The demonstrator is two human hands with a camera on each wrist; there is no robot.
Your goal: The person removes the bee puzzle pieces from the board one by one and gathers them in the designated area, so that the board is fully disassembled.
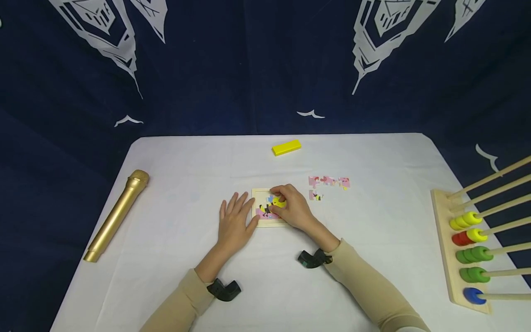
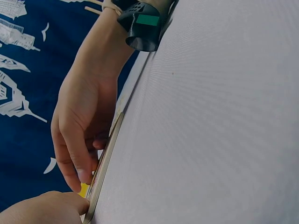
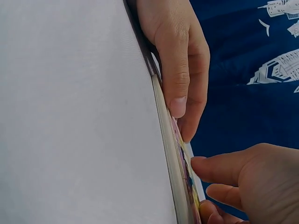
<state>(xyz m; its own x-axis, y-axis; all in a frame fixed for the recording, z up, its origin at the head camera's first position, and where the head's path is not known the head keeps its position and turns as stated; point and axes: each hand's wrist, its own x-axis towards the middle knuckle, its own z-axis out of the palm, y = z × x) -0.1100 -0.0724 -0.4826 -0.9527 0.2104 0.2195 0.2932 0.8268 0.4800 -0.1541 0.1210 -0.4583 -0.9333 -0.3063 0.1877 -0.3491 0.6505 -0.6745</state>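
A small wooden-framed jigsaw puzzle (image 1: 269, 223) lies on the table, with pink, yellow, black and blue picture pieces inside. My left hand (image 1: 235, 226) is spread at its left side; in the right wrist view, the left thumb (image 3: 177, 84) lies along the frame's edge. Over the picture is my right hand (image 1: 292, 207), its thumb and fingers curved above the yellow part; the right wrist view shows the thumb (image 3: 219, 165) apart from the fingertips, which are at the puzzle surface. I cannot tell whether they hold a piece. Several loose pink puzzle pieces (image 1: 329, 180) lie right of the frame.
A yellow block (image 1: 286, 147) lies near the table's back edge. At the left is a gold microphone (image 1: 118, 214). On the right stands a wooden peg board (image 1: 444, 249) with coloured rings on upright rods. The table has a white cloth (image 1: 186, 175).
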